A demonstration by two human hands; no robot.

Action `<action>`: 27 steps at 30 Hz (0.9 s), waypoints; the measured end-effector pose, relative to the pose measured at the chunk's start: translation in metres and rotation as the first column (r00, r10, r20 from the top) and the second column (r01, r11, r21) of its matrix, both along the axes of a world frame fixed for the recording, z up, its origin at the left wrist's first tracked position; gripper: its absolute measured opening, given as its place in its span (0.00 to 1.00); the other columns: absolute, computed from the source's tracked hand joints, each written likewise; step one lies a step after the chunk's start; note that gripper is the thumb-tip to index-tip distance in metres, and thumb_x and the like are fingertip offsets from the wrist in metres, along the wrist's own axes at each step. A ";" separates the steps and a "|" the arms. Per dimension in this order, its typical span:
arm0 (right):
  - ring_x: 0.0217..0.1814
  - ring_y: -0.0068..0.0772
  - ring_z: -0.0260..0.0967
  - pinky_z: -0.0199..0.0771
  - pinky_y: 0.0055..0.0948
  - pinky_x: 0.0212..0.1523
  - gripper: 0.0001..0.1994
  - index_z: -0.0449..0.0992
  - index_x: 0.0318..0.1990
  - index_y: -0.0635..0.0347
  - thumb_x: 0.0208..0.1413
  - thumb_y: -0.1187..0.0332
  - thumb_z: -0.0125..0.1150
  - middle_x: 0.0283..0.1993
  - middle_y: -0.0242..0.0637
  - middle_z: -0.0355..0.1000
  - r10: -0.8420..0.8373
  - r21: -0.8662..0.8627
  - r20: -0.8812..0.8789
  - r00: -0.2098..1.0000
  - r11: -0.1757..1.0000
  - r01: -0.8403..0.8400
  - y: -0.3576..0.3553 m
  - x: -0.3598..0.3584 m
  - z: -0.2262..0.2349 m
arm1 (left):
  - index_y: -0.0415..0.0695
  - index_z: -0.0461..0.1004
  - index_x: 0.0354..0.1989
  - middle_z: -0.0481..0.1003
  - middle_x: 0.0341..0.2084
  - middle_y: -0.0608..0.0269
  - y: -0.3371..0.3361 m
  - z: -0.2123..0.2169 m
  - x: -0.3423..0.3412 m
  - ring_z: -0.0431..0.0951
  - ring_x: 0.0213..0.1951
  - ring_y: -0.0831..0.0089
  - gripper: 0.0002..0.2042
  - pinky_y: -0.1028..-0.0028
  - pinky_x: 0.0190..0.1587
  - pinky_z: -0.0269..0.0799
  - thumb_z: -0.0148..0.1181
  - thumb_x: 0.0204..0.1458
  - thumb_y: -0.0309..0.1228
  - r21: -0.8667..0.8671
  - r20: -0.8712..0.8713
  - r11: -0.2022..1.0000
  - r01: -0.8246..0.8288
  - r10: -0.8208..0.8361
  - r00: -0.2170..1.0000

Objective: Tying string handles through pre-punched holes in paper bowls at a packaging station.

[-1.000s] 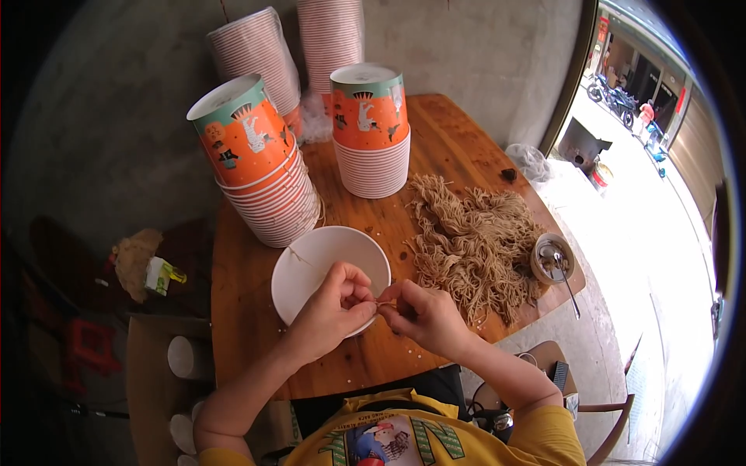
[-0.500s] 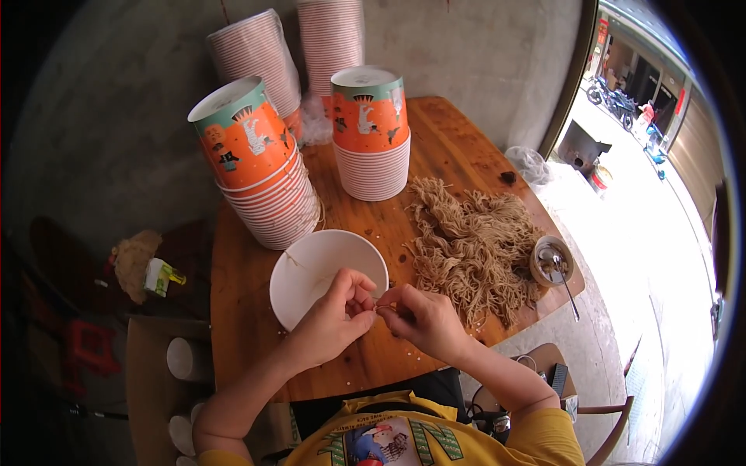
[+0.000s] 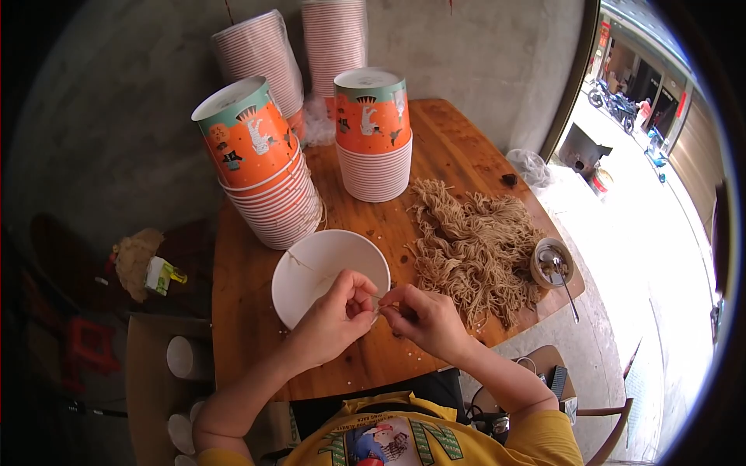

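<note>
With left hand (image 3: 336, 314) and right hand (image 3: 423, 314) narrowed to fingertip pinches, holding a thin tan cord (image 3: 378, 304) between them by the four o'clock rim of an open white paper tub (image 3: 299, 287). Looks light, limp and hard to break, perhaps prone to slip or twist, so best taken between thumb and forefinger close to an end. Farther out on the wooden surface (image 3: 454, 147), note the tangled heap of tan cords (image 3: 478, 248) at two o'clock, likely to snag, and upturned stacks of orange-and-green paper tubs (image 3: 252, 140) toward eleven and twelve.
</note>
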State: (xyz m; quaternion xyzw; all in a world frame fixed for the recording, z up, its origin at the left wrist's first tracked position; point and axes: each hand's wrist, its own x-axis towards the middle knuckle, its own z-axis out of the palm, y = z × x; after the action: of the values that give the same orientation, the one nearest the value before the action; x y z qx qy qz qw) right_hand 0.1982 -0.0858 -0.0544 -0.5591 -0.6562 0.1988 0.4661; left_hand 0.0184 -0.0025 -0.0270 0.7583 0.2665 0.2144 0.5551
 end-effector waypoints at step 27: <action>0.24 0.38 0.72 0.73 0.34 0.25 0.07 0.75 0.36 0.54 0.50 0.69 0.65 0.23 0.35 0.72 -0.016 0.234 0.256 0.967 0.971 -0.045 0.004 0.000 0.003 | 0.40 0.59 0.44 0.70 0.32 0.64 0.008 -0.007 0.004 0.71 0.35 0.79 0.15 0.77 0.39 0.71 0.57 0.52 0.21 -0.127 -0.060 0.992 -0.009 0.002 0.998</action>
State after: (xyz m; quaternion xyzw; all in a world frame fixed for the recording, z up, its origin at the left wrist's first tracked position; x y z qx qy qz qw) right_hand 0.1981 -0.0816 -0.0514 -0.5153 -0.7340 0.0483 0.4398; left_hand 0.0224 0.0053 -0.0342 0.7265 0.2981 0.1757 0.5937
